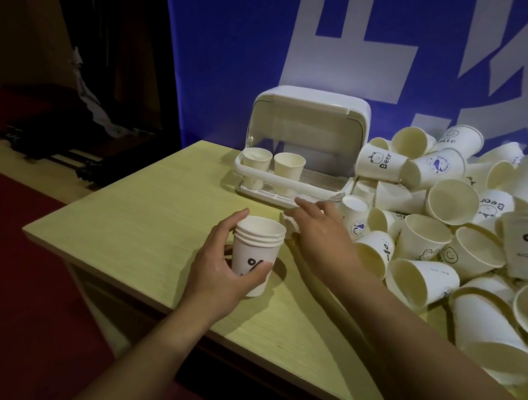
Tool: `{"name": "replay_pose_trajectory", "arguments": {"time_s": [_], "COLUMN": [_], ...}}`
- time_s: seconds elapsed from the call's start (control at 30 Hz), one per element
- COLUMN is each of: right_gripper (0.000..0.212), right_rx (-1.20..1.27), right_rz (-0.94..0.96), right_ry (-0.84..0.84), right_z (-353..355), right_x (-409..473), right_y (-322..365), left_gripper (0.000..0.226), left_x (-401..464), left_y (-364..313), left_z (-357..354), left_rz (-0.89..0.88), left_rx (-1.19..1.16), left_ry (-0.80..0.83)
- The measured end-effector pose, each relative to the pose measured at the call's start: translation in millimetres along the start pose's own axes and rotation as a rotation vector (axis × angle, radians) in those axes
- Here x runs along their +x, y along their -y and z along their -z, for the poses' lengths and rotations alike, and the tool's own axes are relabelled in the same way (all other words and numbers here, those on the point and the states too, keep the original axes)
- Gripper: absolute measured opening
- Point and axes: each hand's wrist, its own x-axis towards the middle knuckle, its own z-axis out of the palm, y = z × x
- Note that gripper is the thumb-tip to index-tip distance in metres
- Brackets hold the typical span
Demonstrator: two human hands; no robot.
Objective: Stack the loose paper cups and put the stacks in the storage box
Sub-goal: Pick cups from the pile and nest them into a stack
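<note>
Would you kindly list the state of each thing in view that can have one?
Storage box: lid up, two cup stacks standing inside.
Held stack: upright on the table, nested cups, gripped by left hand.
Right hand: open, reaching toward the pile.
Loose cups: heaped, mostly tipped over.

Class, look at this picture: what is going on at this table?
A person is sorting paper cups. The left hand holds a short stack of cups upright on the table. The right hand reaches toward the loose pile. Two cups or stacks already stand in the open storage box.
</note>
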Motion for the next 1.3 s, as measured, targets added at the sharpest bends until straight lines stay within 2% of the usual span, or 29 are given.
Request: {"name": "replay_pose_trajectory", "arguments": {"time_s": [0.13,0.27,0.33,0.43,0.5,0.63,0.73,0.8,0.9,1.03,1.17,1.3], "right_gripper": [0.052,0.061,0.069,0.076,0.07,0.053,0.049,0.037,0.025,0.013,0.053,0.062], "right_rx": [-0.179,-0.131,0.092,0.584,0.778,1.087,1.14,1.204,1.273,1.301,1.252,1.218], "right_rz": [0.028,0.005,-0.055,-0.173,-0.237,-0.298,-0.292,-0.311,-0.411,-0.379,-0.351,-0.267], "right_ry": [0.008,-0.018,-0.088,-0.25,-0.301,-0.329,-0.243,-0.19,-0.244,-0.261,-0.184,-0.133], "right_z": [-16,-19,-10,13,29,54,58,56,57,67,74,76], "right_x": [19,28,26,15,3,-25,-50,-64,-79,-90,-93,-93], "right_y": [-1,-8,-11,-14,-15,-14,-17,-22,-31,-36,-38,-34], "left_gripper": [0.083,0.086,0.088,0.082,0.079,0.093,0.103,0.109,0.116,0.129,0.136,0.14], "left_x": [1,0,-1,-4,-5,-6,-7,-8,-13,-19,-23,-26], "left_y": [-2,-6,-9,-14,-19,-28,-33,-36,-40,-40,-40,-45], "left_z": [1,4,6,8,6,-9,-25,-36,-52,-68,-71,-69], "left_rz": [0.003,-0.004,-0.018,-0.024,-0.011,-0.006,-0.016,-0.025,-0.052,-0.081,-0.115,-0.109], "left_rx": [-0.018,-0.084,-0.093,-0.102,-0.094,-0.071,-0.059,-0.058,-0.021,-0.009,0.017,0.029], "left_ry": [0.023,0.046,0.056,0.123,0.187,0.282,0.313,0.318,0.327,0.326,0.316,0.298]}}
